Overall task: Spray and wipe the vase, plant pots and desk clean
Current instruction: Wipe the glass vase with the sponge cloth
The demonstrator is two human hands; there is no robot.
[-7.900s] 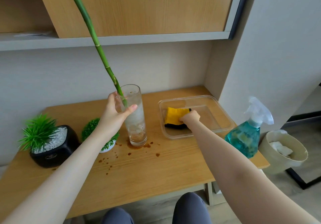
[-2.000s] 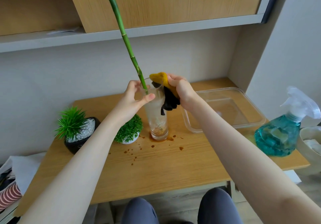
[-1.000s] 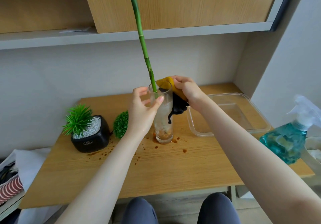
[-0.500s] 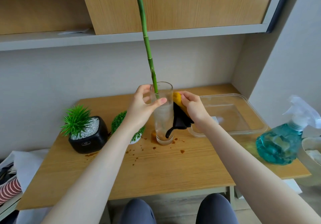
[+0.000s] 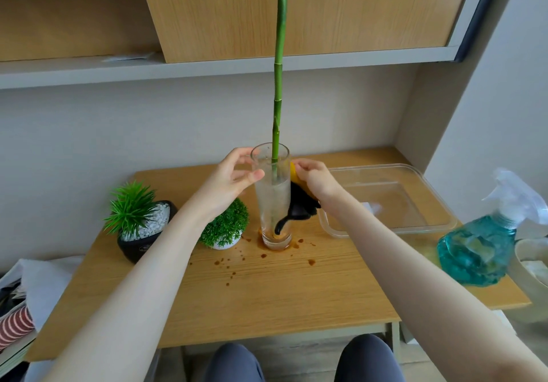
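Vase (image 5: 272, 200): centre frame, holds green stalk (image 5: 278, 85) – left hand (image 5: 229, 178) grips rim.
Right hand (image 5: 314, 178): presses cloth (image 5: 301, 203) on vase.
Tray (image 5: 394, 227): clear, right – spray bottle (image 5: 480, 248) beyond.
Bench (image 5: 267, 289): brown spots.

Clear glass vase (image 5: 271, 198), green stalk (image 5: 278, 85); yellow-and-black cloth (image 5: 299, 200); teal spray bottle (image 5: 477, 251); light wood-grain desk (image 5: 267, 292) (brown spots (image 5: 234, 263) near the vase).

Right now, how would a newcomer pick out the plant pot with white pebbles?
On the wooden desk, look to its left end. The black pot holds spiky green leaves over white pebbles; the round white pot beside it carries a mossy green dome instead.
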